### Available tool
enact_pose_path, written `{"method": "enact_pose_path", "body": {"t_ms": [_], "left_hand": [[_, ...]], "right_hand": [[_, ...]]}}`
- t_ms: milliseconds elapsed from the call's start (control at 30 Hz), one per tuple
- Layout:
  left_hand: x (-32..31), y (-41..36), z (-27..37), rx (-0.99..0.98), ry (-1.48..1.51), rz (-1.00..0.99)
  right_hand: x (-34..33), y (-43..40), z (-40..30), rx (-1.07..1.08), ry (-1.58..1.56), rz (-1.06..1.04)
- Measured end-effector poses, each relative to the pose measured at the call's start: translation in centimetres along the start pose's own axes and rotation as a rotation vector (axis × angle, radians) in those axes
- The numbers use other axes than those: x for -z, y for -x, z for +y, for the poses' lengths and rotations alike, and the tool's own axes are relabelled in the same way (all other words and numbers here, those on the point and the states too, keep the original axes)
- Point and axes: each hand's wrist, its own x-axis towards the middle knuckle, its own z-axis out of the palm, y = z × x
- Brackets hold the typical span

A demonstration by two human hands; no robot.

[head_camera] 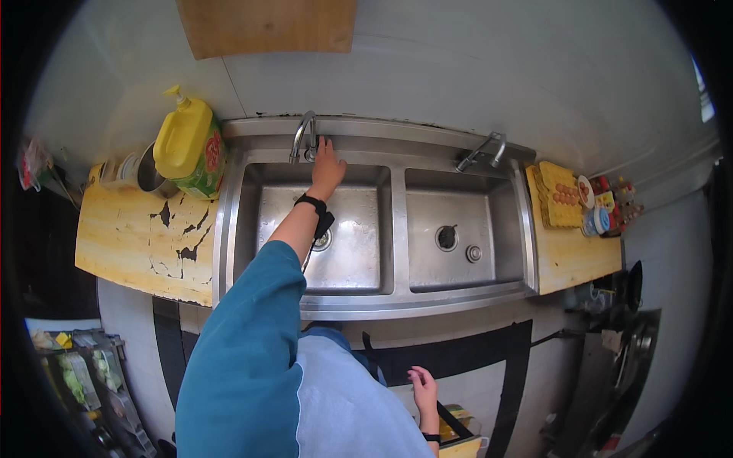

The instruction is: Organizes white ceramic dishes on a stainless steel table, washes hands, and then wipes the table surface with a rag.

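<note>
My left hand (pixel 328 174) reaches over the left basin (pixel 349 246) of a stainless steel double sink. Its fingers are at the base of the chrome gooseneck faucet (pixel 303 134); whether they grip its handle is hidden. A black band with a small device circles the wrist, and a cord hangs from it past the drain (pixel 323 240). No stream of water is visible at the spout. Low on the right, my right hand (pixel 425 392) hangs beside my body, empty, with fingers loosely bent and apart.
A second faucet (pixel 484 151) serves the right basin (pixel 452 200), where a drain strainer (pixel 473 253) lies loose. A large yellow detergent jug (pixel 189 149) and a metal pot (pixel 153 177) stand left. Egg trays (pixel 552 194) and jars are right. Shelves with vegetables (pixel 77 378) are lower left.
</note>
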Motion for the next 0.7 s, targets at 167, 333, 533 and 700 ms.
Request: {"method": "enact_pose_path", "body": {"t_ms": [167,333,533,700], "left_hand": [[-1.3,2.5,-3.5,0.105,-0.155,-0.622],[5.0,12.4,-0.9,0.326,0.233,-0.478],[15.1,16.9,3.3,0.841,0.808,-0.491],[15.1,10.9,1.7,0.860,1.100,-0.314]], "right_hand": [[1.8,-3.7,-2.2,-0.021,0.016,-0.138],[1.4,-9.9,-7.5,0.118,0.091,-0.227],[-5.0,-19.7,-13.8,0.214,-0.057,-0.617],[-15.7,-23.2,-28.3,0.151,-0.298,-1.030]]}}
